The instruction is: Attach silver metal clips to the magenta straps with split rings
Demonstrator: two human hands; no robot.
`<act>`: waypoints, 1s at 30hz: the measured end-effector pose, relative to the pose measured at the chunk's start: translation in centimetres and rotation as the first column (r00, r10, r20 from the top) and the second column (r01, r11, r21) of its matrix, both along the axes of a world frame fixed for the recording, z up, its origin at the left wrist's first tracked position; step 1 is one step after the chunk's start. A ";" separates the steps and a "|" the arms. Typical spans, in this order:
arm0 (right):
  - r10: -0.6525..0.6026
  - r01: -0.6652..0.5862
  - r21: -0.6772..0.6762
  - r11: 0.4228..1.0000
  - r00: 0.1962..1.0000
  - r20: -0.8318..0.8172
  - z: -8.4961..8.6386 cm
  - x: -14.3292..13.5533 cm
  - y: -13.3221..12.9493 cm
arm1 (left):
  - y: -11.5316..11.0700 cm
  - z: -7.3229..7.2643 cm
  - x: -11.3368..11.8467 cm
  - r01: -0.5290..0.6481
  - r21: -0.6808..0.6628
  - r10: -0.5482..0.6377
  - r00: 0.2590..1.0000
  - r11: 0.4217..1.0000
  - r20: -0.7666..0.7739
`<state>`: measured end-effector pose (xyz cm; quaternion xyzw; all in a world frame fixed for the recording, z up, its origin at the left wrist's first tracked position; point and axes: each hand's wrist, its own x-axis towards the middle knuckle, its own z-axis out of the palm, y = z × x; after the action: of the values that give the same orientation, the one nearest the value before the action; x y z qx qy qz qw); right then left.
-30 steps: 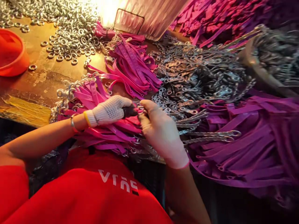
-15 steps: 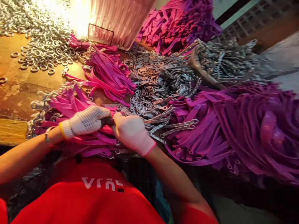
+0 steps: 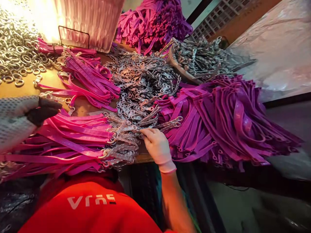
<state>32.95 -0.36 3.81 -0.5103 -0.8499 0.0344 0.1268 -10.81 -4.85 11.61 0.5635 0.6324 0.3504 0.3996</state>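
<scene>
My right hand (image 3: 157, 145), in a white knit glove, pinches the end of a twisted metal chain (image 3: 128, 127) at the front of the table. That chain lies over the chain ends of a heap of pink straps (image 3: 80, 139) with metal rings. At the left edge my left hand (image 3: 26, 113), in a dotted white glove with dark-covered fingers, is closed just above the left part of this heap. What it holds, if anything, is hidden. Behind the right hand spreads a pile of loose chains (image 3: 145, 77). Purple straps (image 3: 218, 119) are piled to its right.
Loose metal rings (image 3: 19, 55) cover the back left of the table under a bright light. A smaller bundle of pink straps (image 3: 89, 77) lies mid-table. Behind stand a clear ribbed plastic bin (image 3: 102, 26), another purple strap pile (image 3: 155, 26) and a container (image 3: 179, 66) full of chains.
My hands, which were together over the pink straps, have parted. The left has gone to the left edge, and the right has taken a chain end. The view has swung to the right.
</scene>
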 end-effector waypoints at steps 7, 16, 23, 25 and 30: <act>0.192 -0.191 -0.016 0.981 0.969 0.158 -4.1 4.7 1.6 | 0.4 0.8 8.7 0.182 -0.532 0.319 0.627 0.827 0.711; -0.001 0.004 0.004 1.000 0.803 -0.596 0.5 -2.0 2.1 | -1.1 -0.4 10.1 0.117 -0.392 0.148 0.798 0.913 0.584; 0.206 -0.264 -0.065 0.962 0.863 -0.462 5.5 -12.3 -1.1 | -1.1 -1.2 10.9 0.103 -0.242 0.043 0.846 0.965 0.531; 0.230 -0.294 -0.076 0.953 0.864 -0.449 5.7 -13.7 -1.4 | -1.2 -1.3 11.3 0.114 -0.207 0.027 0.817 0.972 0.576; 0.257 -0.341 -0.107 0.934 0.849 -0.463 6.0 -14.4 -1.3 | -1.6 -1.3 11.9 0.148 -0.184 -0.017 0.821 0.972 0.570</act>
<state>18.57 -1.71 9.80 -0.3597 -0.8610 0.2474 0.2610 1.09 -6.42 10.30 0.4139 0.4955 0.4113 0.6434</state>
